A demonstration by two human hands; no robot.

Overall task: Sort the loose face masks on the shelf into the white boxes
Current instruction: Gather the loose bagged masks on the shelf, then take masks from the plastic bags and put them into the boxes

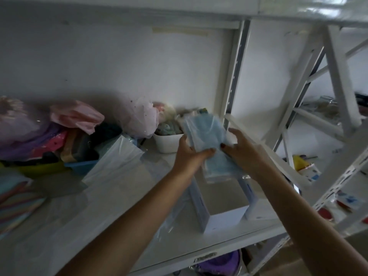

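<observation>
White metal shelving [123, 212] carries an open white cardboard box [225, 218] near its right edge, above which the left hand [189, 154] and right hand [242, 150] both grip a blue pleated face-mask stack [205, 134], whose loose lower layers could slip outside the box.

No readable writing anywhere.

The white box [227, 217] on the shelf [119, 216] carries faint blue marks along its side panels, but they are too blurred to make out.
</observation>
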